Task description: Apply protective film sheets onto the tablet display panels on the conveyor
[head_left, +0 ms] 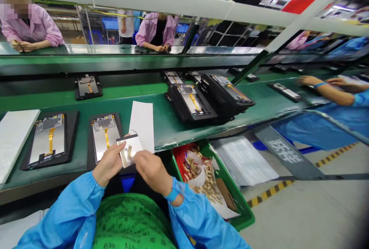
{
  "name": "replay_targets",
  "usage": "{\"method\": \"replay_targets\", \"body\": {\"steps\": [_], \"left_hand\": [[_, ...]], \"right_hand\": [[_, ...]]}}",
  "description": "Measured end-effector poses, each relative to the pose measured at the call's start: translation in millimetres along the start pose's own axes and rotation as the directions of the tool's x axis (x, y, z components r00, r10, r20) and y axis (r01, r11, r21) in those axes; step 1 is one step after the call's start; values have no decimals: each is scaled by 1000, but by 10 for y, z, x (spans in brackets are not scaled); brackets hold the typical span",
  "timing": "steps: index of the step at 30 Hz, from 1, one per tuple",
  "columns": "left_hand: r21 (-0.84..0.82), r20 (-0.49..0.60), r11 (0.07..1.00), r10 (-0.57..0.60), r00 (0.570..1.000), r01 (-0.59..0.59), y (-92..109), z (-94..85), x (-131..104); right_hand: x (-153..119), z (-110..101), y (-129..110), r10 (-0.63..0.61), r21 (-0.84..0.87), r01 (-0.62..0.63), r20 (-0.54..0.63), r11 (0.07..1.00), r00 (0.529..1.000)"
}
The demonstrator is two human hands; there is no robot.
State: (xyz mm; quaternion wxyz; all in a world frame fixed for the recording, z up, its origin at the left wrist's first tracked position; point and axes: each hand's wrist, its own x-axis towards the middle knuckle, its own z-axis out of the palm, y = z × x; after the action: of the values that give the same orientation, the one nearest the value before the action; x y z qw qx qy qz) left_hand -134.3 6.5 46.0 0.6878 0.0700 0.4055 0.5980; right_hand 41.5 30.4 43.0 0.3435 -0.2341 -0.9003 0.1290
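Left hand [111, 163] grips white, black-edged rectangular pack [137, 143]; right hand [152, 170] at its edge, pinch unclear; open silver-black tablet [98, 136] left of grip.

Left hand [111, 162] holds white pack [137, 144]; right-hand fingers [140, 158] at its edge. Opened tablets [99, 143] on green bench [163, 135].

grey board [288, 155]: white characters [283, 150], not legible | green shirt [131, 222]: dark lettering [115, 245], too blurred

Electronics factory: long green workbench [161, 126], opened devices [40, 143], circuit boards [53, 122], co-workers [157, 34] opposite.
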Motion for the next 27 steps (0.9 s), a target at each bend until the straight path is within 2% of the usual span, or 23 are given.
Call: {"method": "replay_targets", "body": {"steps": [2,5,10,14,17,19,20,21,22,24,26,27], "left_hand": [[8,-24,1000,5,1000,-5,-12,35,6],[5,-35,1000,4,999,-3,-19,40,4],[16,-44,999,34,998,-33,-42,51,14],[21,-47,999,29,998,-28,-94,121,6],[15,47,1000,-6,999,5,-180,169,-11],[6,166,996,-90,982,90,-253,187,-31],[4,229,989,-147,962,150,-288,192,-45],[1,284,977,-203,937,211,-317,195,-59],[-3,327,965,-248,912,263,-341,197,-73],[-21,372,945,-295,880,326,-369,203,-93],[-46,382,936,-305,872,348,-387,221,-93],[-59,377,936,-300,876,347,-404,237,-85]], "right_hand": [[23,49,-142,-129,-52,136,126,989,984],[86,2,-191,-211,-130,240,207,962,955],[125,-91,-170,-274,-297,348,262,889,925],[58,-46,-203,-275,-350,368,287,861,918],[13,-11,-159,-214,-316,269,198,910,956],[-50,-75,-10,-44,-210,54,52,976,998],[-117,-149,113,98,-151,-102,-39,983,994],[-220,-252,267,258,-105,-273,-138,956,956],[-364,-379,444,415,-80,-443,-232,893,880],[-767,-669,818,646,-106,-735,-405,669,647],[-1234,-922,1112,792,-217,-906,-440,364,424],[-1441,-1003,1194,839,-258,-929,-414,263,353]]}}
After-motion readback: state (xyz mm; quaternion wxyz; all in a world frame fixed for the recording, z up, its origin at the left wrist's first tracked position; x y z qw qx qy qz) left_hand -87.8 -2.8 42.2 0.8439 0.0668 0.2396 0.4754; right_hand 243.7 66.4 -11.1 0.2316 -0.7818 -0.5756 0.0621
